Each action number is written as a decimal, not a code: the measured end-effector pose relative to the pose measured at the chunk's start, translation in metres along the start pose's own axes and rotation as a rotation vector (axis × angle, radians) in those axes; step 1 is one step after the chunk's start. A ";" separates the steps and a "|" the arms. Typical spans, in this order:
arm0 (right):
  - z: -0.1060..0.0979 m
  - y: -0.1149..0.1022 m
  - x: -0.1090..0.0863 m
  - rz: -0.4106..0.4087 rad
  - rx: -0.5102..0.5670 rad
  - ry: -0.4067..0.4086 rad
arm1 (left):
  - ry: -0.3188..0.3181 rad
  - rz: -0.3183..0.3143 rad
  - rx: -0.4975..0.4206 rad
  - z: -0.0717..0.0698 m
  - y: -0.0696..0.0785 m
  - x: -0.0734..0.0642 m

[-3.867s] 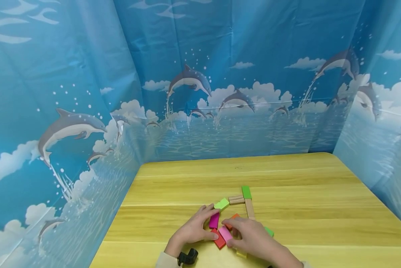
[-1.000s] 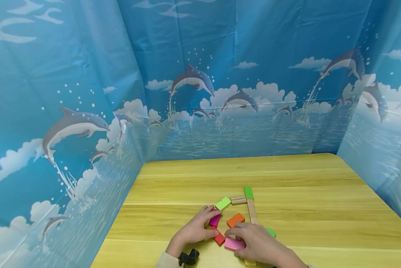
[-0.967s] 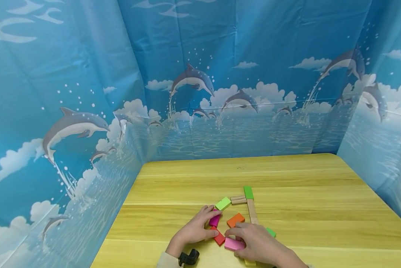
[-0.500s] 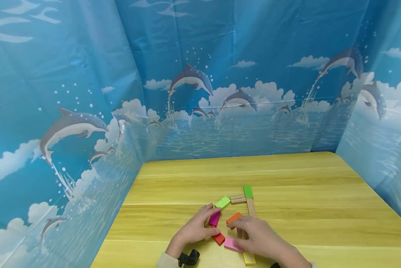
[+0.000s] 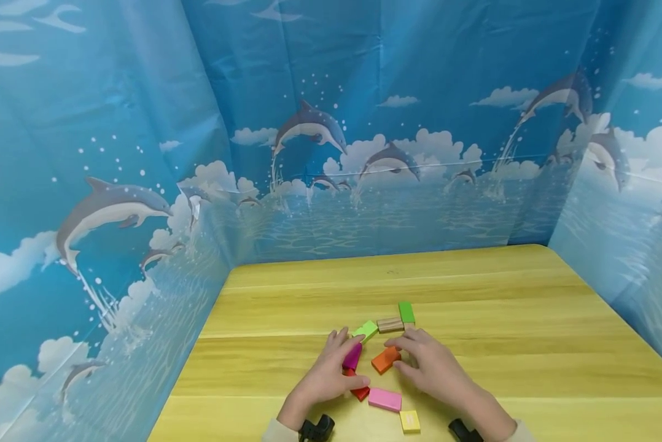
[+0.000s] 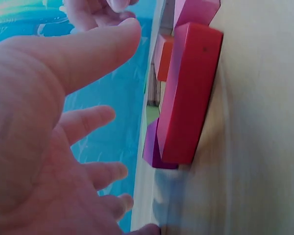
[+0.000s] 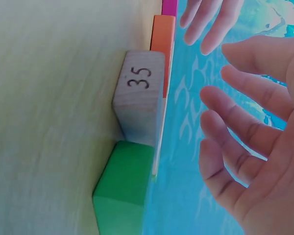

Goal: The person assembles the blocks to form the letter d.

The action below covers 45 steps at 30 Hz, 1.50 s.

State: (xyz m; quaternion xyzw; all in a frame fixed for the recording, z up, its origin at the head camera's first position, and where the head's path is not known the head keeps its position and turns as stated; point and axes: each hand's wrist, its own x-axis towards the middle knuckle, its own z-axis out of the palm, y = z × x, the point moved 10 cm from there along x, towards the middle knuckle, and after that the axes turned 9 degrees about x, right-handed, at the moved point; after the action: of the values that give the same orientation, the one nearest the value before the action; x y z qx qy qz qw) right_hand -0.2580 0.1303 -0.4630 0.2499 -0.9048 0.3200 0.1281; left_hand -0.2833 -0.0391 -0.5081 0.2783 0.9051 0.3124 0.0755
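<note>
My left hand hovers with spread fingers over the red block and the magenta block; a gap shows between thumb and red block in the left wrist view. My right hand is held above the table, its relaxed fingers beside the orange block, holding nothing. The pink block lies flat, one end close to the red block, the other near the yellow block. Under my right hand, the right wrist view shows a plain wooden block marked 35 and a green block.
A light-green block, a brown wooden block and another green block continue the curved row at the back. The yellow wood-grain table is enclosed by a blue dolphin-print curtain.
The pink block has been turned crosswise and my right hand has let go of it. That hand has moved away towards the orange block, uncovering the yellow block. My left hand has barely moved.
</note>
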 end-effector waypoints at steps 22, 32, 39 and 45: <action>0.028 0.001 -0.002 -0.027 0.062 -0.172 | -0.019 -0.083 0.163 0.016 0.004 -0.004; 0.026 -0.002 0.000 -0.040 -0.029 -0.136 | -0.042 -0.060 0.155 0.017 0.004 -0.004; 0.027 -0.004 0.000 -0.065 -0.050 -0.136 | -0.053 -0.051 0.150 0.018 0.002 -0.003; 0.026 -0.004 0.001 -0.063 -0.073 -0.126 | -0.050 -0.042 0.162 0.017 -0.001 0.000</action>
State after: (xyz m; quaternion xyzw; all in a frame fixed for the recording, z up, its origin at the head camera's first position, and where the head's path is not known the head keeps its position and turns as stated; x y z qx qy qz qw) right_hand -0.2584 0.1103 -0.4803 0.2933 -0.9138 0.2663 0.0899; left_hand -0.2785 -0.0303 -0.5223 0.2722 0.9309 0.2293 0.0820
